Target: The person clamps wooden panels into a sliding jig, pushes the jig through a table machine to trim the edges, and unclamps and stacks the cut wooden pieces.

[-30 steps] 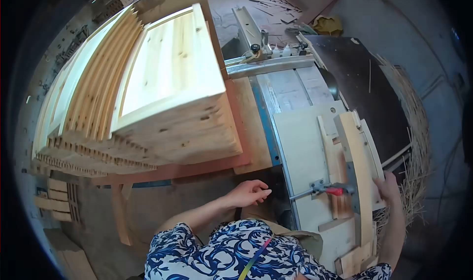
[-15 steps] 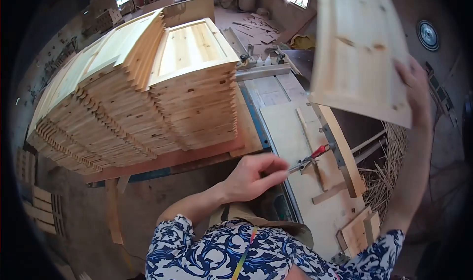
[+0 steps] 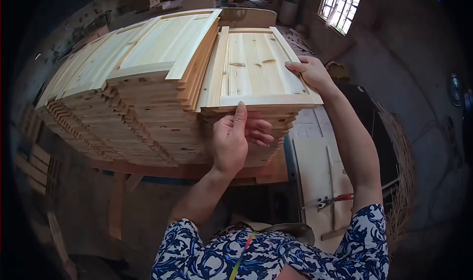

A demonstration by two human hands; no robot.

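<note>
A pale wooden panel door (image 3: 253, 78), knotty and framed, lies on top of the right-hand stack of similar panels (image 3: 281, 120). My left hand (image 3: 231, 141) is at its near edge, the thumb pressed on the rim and the fingers curled below in front of the stack. My right hand (image 3: 310, 75) grips the panel's right edge, thumb on top, with its other fingers partly hidden behind the edge. The panel sits roughly in line with the pile, its left side against the taller neighbouring stack (image 3: 162, 43).
Both stacks rest on a low wooden base (image 3: 207, 171). To the right stands a workbench (image 3: 315, 166) with a red-handled toggle clamp (image 3: 342, 197). Thin wood offcuts (image 3: 404, 166) are heaped beyond it. A barred window (image 3: 341, 6) is in the far wall.
The panel moved from raised at the right, in my right hand, onto the right-hand stack. My left hand rose from beside the bench to the panel's near edge. The view turned.
</note>
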